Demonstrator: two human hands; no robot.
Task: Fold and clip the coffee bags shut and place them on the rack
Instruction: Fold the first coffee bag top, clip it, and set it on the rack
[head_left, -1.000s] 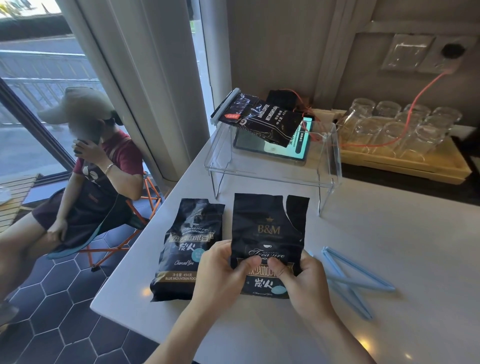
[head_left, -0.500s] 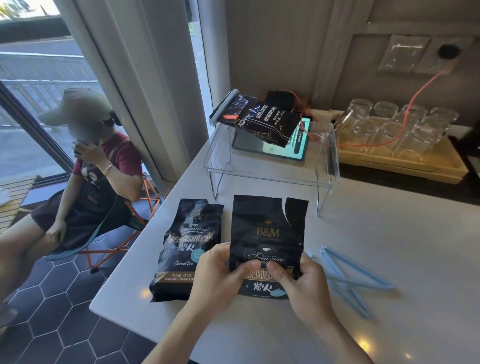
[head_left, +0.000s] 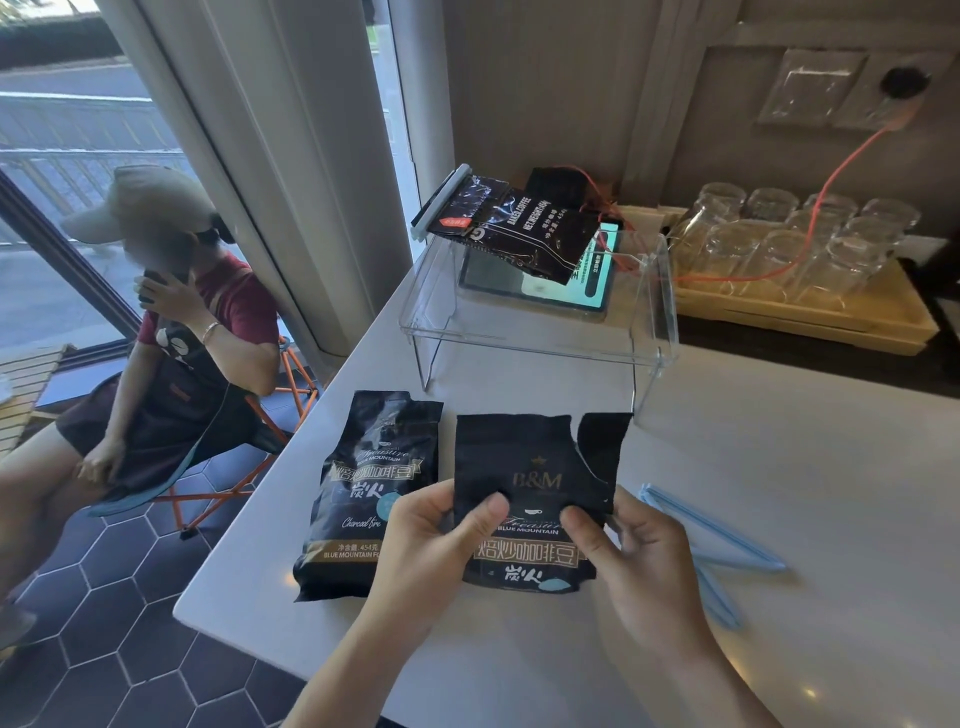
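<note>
A black B&M coffee bag (head_left: 535, 462) with a torn top lies flat on the white table. My left hand (head_left: 431, 545) grips its left edge and my right hand (head_left: 634, 556) grips its right edge, thumbs pressed on the front. A second black coffee bag (head_left: 369, 488) lies just to its left, untouched. Blue clips (head_left: 722, 551) lie on the table right of my right hand. On the clear acrylic rack (head_left: 540, 338) beyond rests a clipped coffee bag (head_left: 514, 223), its folded end held by a pale clip.
A tablet (head_left: 592, 280) lies under the rack. A wooden tray of upturned glasses (head_left: 795, 249) stands at the back right, with an orange cable running to a wall socket. A person sits on a folding stool (head_left: 249, 467) left of the table edge.
My thumbs have slid up the bag's front from the lower label toward its middle. The bag itself has hardly moved.
</note>
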